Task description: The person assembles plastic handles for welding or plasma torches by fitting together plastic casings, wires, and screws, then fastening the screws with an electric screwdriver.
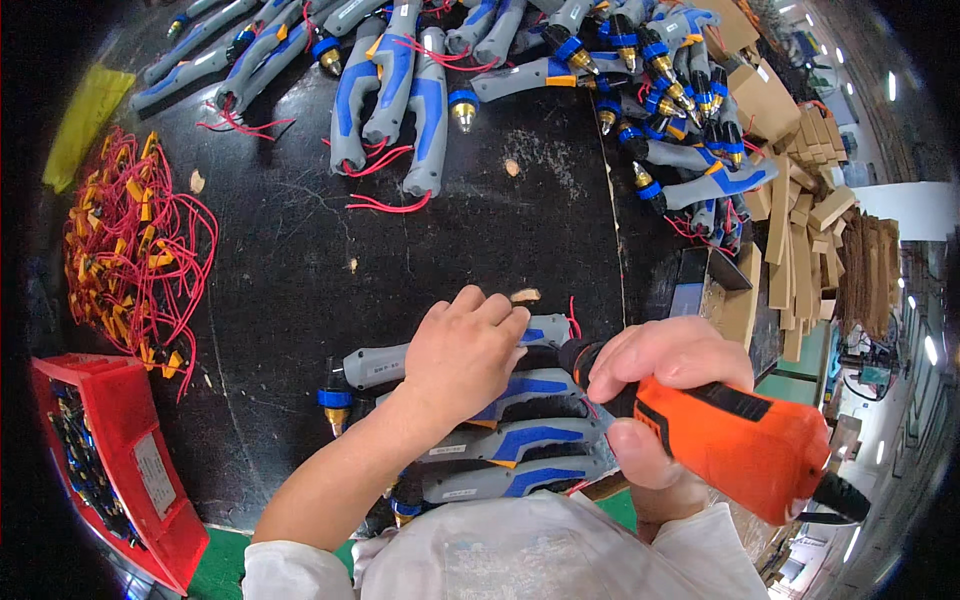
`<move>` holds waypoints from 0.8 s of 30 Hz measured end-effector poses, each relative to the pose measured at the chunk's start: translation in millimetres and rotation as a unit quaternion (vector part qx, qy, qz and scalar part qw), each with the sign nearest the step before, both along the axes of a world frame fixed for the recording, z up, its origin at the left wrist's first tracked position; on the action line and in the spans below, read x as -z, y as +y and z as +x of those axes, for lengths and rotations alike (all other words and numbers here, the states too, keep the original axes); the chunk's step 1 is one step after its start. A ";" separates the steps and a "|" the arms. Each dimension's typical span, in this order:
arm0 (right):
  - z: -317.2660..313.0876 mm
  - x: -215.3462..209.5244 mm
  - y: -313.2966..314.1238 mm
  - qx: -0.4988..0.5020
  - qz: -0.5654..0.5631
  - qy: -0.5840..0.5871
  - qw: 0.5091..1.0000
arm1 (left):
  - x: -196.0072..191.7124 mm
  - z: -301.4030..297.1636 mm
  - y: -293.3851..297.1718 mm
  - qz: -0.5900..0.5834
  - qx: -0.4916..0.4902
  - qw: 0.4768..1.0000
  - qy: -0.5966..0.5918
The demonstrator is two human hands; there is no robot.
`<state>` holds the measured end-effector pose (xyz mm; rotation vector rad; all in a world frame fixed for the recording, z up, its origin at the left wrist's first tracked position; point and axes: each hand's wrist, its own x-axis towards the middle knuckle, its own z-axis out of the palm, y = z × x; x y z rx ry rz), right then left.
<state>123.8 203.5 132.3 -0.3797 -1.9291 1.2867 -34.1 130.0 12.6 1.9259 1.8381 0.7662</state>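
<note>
**Orange driver at work on a row of grey-and-blue handles**

Orange plastic fills the right hand (665,385): its fingers are wrapped tight around a powered screwdriver (745,440), whose black nose points left toward the handle under the other hand. The tip itself is hidden behind the thumb, so whether it sits in a screw cannot be told.

Just left of that grip, the left hand (462,355) lies palm down, fingers curled and pressing on the uppermost grey-and-blue handle (375,365) of a short row. It pins the piece to the black bench mat (300,270) rather than lifting it. A brass tip with a blue collar shows at the far left end of that handle, well out from the palm.

Below the pressing hand, toward the person's body, three more handles (510,445) lie side by side, touching one another. Whether their screws are already in cannot be seen from here.

Far beyond both hands, at the top of the mat, sits a large pile of similar handles (400,90), many trailing red wires. My judgement is that the work is somewhere in the middle: a small batch is laid out under the hands, one piece is being fastened, and a large stock lies beyond.

Well out to the left of the pressing hand are a bundle of red wires (130,250) and a red bin (110,450); beyond the right-hand grip, stacked cardboard pieces (800,210).
</note>
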 end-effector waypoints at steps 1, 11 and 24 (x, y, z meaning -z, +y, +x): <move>0.7 0.2 -0.3 0.014 0.020 -0.026 0.999 | 0.2 0.1 0.2 0.000 0.000 1.000 0.000; 0.3 7.5 -0.9 0.132 -0.071 0.064 0.987 | 1.7 1.5 1.1 0.008 0.003 1.000 -0.001; 0.3 1.4 0.8 0.123 -0.068 0.051 0.989 | -5.0 -8.5 -8.4 -0.003 -0.009 1.000 -0.017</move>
